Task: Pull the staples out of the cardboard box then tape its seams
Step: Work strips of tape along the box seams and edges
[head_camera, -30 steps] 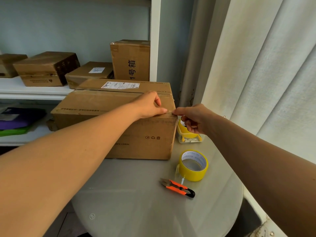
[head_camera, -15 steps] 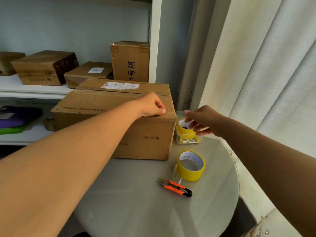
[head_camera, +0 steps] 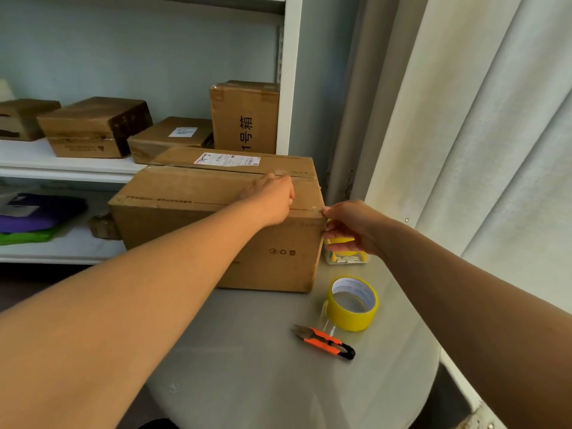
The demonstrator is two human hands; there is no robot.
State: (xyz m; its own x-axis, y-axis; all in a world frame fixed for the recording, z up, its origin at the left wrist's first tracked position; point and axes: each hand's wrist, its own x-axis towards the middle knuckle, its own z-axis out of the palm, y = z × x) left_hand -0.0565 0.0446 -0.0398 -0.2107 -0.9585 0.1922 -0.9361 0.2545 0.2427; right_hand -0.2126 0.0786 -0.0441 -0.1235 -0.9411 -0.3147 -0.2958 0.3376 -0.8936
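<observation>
A large brown cardboard box (head_camera: 192,236) stands on the round grey table (head_camera: 263,360). My left hand (head_camera: 272,196) lies on the box top, its fingers stretched forward to the centre seam near the right end. My right hand (head_camera: 349,224) is at the box's near right top corner, where thumb and forefinger pinch a small pale strip of clear tape (head_camera: 316,208) on the edge. A yellow-cored roll of tape (head_camera: 356,317) stands on the table in front of the box's right end. No staples can be made out.
Orange-handled snips (head_camera: 325,340) lie in front of the roll. A small clear container with yellow contents (head_camera: 346,258) sits behind my right hand. A white shelf (head_camera: 62,168) with several boxes stands behind; a pale curtain (head_camera: 464,134) hangs at the right.
My right hand swung away to the right, then came back to the box's corner. My left hand slid from the near top edge further back onto the top, toward the seam.
</observation>
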